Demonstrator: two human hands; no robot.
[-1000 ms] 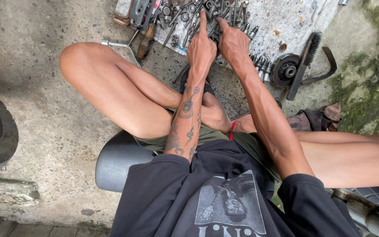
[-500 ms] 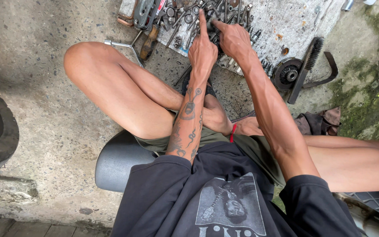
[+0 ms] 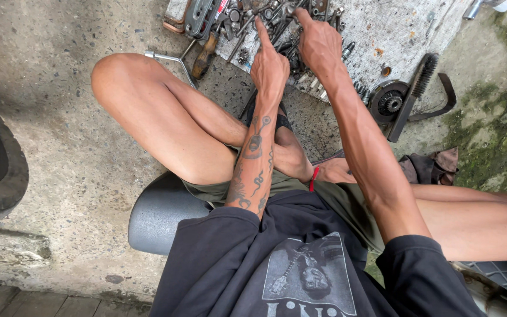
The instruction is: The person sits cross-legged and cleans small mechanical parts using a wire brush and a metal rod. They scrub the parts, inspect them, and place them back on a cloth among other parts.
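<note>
The left hand (image 3: 270, 66) reached forward with its index finger stretched out straight and the other fingers curled under, the fingertip resting among a heap of small metal parts (image 3: 277, 26) — bolts, sockets and wrenches — and holding nothing. Just beside it, the right hand (image 3: 319, 44) lay palm down over the same heap, fingers bent into the parts; whether it had hold of any piece could not be told. The heap sat on a pale, stained mat (image 3: 394, 26) spread on the concrete floor (image 3: 60, 147). Left of the hands lay a wooden-handled tool (image 3: 205, 56); to the right, a black brush (image 3: 415, 94) leaned across a round metal part (image 3: 387, 101). A black seat (image 3: 159, 214) showed beneath the bare legs.
</note>
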